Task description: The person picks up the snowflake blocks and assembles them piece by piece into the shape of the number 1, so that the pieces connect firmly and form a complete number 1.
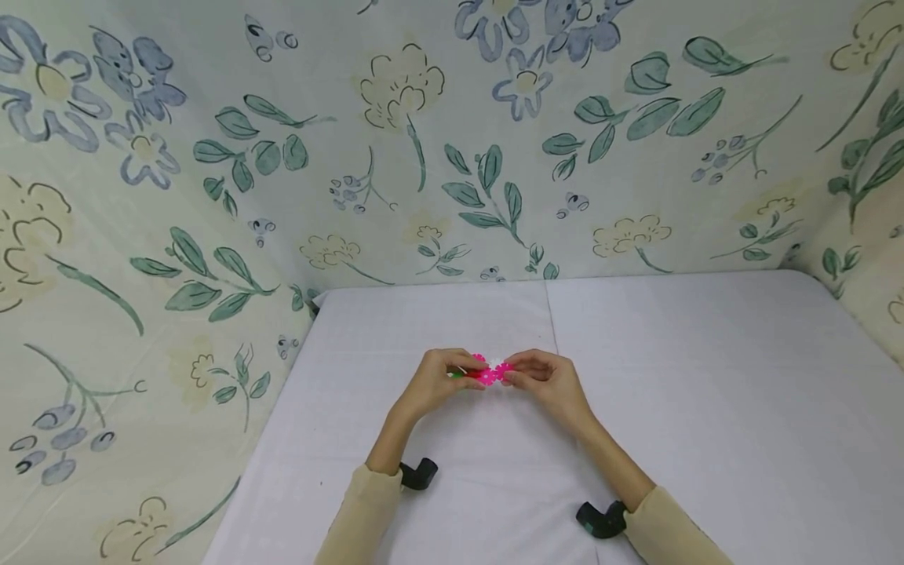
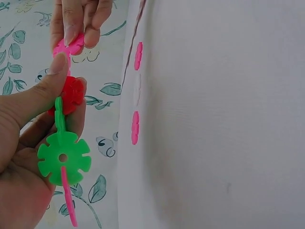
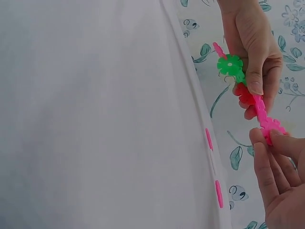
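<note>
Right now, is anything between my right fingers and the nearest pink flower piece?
Nothing visible: your right fingers pinch that pink flower piece, while your left hand holds the chain at its red piece.

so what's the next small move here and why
Probably have the right hand press its pink disc gently into the chain, the left hand holding firm: the disc meets the chain's pink link, the left hand grips by the red disc, and whether the joint is fully seated can't be seen.
</note>
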### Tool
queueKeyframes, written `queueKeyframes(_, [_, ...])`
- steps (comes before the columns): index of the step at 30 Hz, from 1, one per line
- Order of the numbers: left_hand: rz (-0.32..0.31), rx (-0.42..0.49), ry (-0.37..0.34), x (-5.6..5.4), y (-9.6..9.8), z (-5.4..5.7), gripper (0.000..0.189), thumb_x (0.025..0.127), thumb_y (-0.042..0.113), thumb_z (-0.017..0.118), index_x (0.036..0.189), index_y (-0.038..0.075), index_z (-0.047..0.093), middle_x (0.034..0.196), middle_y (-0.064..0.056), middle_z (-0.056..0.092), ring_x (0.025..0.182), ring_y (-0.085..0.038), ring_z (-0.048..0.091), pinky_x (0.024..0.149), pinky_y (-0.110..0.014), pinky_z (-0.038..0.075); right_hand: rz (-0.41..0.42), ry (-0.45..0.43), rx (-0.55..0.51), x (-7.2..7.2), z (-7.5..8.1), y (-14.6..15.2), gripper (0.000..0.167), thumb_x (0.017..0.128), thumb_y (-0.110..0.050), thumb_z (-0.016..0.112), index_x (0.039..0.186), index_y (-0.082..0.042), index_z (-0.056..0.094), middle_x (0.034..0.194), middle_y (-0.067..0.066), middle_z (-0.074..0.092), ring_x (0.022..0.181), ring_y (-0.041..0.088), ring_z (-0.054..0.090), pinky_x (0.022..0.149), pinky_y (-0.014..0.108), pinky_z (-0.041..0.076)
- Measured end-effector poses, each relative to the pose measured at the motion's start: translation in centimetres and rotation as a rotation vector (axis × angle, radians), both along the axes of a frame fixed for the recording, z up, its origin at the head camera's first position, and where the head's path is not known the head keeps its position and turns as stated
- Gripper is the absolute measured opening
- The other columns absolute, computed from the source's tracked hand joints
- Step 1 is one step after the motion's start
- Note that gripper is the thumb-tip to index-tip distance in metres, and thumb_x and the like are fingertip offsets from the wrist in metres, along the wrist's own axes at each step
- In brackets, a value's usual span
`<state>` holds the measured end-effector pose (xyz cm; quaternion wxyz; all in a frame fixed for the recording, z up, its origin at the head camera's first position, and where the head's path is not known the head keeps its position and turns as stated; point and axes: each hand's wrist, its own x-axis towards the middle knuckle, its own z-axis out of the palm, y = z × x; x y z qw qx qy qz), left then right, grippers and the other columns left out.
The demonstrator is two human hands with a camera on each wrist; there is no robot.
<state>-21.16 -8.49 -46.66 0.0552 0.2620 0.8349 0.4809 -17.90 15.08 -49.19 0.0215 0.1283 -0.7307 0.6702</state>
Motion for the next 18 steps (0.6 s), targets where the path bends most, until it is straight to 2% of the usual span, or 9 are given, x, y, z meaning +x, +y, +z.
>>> queueKeyframes(2, [-0.003,0.0,-0.002,0.01,0.0,-0.01,0.029,0.082,0.011,0.087,0.111,0.009,0.082,0.104,-0.003,0.078,0.094,-0.016,0.068,0.083,-0.024,0.059,0.003,0.003,-0.002,-0.03,-0.08,-0.05,0.022,0.09,-0.001,0.077,0.111,0.005,0.072,0.104,0.028,0.075,0.084,0.028,0.079,0.078,0.041,0.064])
queueKeyframes(5, [-0.01,-0.004,0.003,0.04,0.01,-0.03,0.029,0.082,0.012,0.086,0.111,0.01,0.082,0.104,-0.002,0.078,0.094,-0.014,0.067,0.083,-0.023,0.059,-0.008,0.017,0.014,-0.04,-0.17,-0.1,0.021,0.09,-0.002,0.078,0.11,0.003,0.073,0.102,0.027,0.076,0.083,0.029,0.078,0.078,0.038,0.065])
queueKeyframes(11, [-0.024,-0.004,-0.003,0.14,0.0,-0.17,0.028,0.083,0.012,0.086,0.111,0.01,0.082,0.102,-0.001,0.078,0.093,-0.012,0.066,0.082,-0.024,0.058,-0.025,0.035,0.019,0.15,-0.35,-0.11,0.019,0.09,-0.003,0.079,0.107,0.002,0.074,0.101,0.025,0.077,0.081,0.016,0.078,0.076,0.026,0.064])
queueKeyframes(18, [-0.036,0.007,0.004,0.15,0.11,-0.2,0.028,0.083,0.011,0.086,0.11,0.009,0.082,0.102,-0.001,0.077,0.092,-0.012,0.064,0.082,-0.025,0.058,-0.017,0.05,-0.001,0.32,-0.18,-0.2,0.017,0.089,-0.001,0.079,0.105,0.003,0.075,0.102,0.025,0.077,0.084,0.009,0.078,0.076,0.027,0.064])
